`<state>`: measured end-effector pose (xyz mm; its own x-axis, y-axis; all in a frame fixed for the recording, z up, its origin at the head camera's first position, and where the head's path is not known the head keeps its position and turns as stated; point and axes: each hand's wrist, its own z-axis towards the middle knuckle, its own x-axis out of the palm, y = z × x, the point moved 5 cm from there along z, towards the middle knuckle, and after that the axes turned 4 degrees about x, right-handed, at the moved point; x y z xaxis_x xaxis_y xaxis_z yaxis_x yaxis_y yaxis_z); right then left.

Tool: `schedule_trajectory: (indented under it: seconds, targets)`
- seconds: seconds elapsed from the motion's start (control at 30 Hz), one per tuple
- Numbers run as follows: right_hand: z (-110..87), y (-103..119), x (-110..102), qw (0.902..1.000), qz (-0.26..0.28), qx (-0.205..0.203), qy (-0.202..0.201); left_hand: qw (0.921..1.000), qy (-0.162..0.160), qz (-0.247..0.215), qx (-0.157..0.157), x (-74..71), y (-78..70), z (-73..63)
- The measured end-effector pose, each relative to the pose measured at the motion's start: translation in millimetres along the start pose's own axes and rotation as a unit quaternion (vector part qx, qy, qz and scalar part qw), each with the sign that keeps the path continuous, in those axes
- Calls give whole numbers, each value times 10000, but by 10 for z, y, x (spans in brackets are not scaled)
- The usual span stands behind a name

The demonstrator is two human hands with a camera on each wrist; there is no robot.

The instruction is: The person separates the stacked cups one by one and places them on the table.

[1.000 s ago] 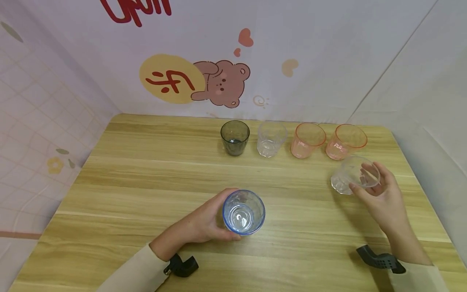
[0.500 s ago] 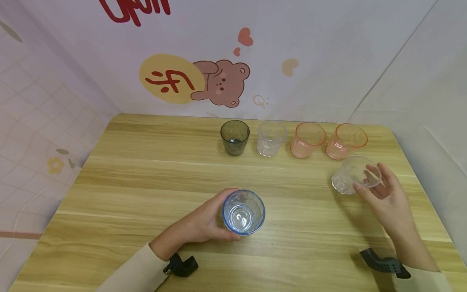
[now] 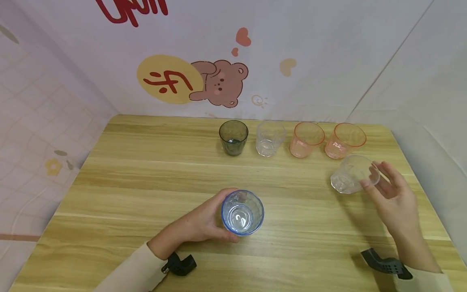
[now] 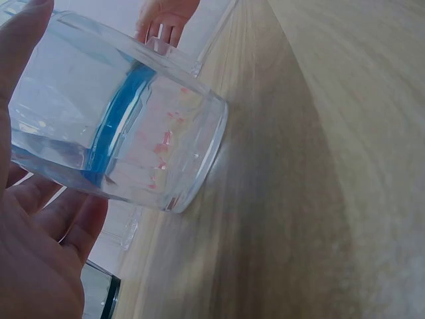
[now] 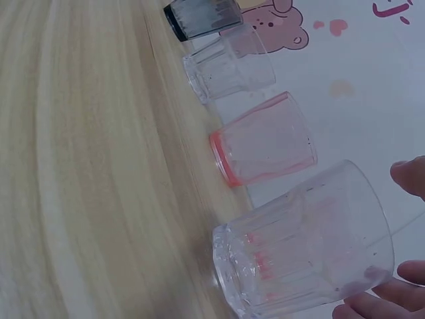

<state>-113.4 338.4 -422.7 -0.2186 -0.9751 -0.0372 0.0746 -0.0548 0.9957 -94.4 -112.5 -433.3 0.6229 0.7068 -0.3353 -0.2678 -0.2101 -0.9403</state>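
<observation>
My left hand (image 3: 208,219) grips a clear drinking glass with a blue rim (image 3: 242,213), which stands upright near the table's middle. In the left wrist view, a blue band (image 4: 119,123) shows partway up its clear wall, above a thick clear base. At the right, a clear faceted glass (image 3: 348,182) stands on the table in front of the rightmost pink glass. My right hand (image 3: 395,198) is spread beside its rim. In the right wrist view, the thumb (image 5: 410,174) is apart from the glass, while the other fingers (image 5: 385,302) lie right by the rim.
Along the back of the wooden table (image 3: 146,162) stands a row: a dark grey glass (image 3: 233,142), a clear glass (image 3: 268,142), and two pink glasses (image 3: 302,144) (image 3: 337,146). Behind it rises a white wall (image 3: 328,52) with a printed bear.
My right hand has drawn back to the right and its fingers have spread from the clear glass, which stays in place. The left hand and the blue-rimmed glass have kept still.
</observation>
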Motion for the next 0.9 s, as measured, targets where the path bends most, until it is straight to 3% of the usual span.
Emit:
schedule_trajectory:
  seconds: [0.43, 0.7, 0.9]
  targets:
    - [-63, 125, -17, 9979, 487, -354, -252, 9998, 99, 96, -109, 17, 28, -8]
    - [-85, 211, -38, 9975, 69, -186, -676, 9997, 118, 169, -145, 11, 50, -12]
    - [-100, 315, -4, 9949, 65, -251, -975, 9997, 110, 219, -59, 10, 57, -7]
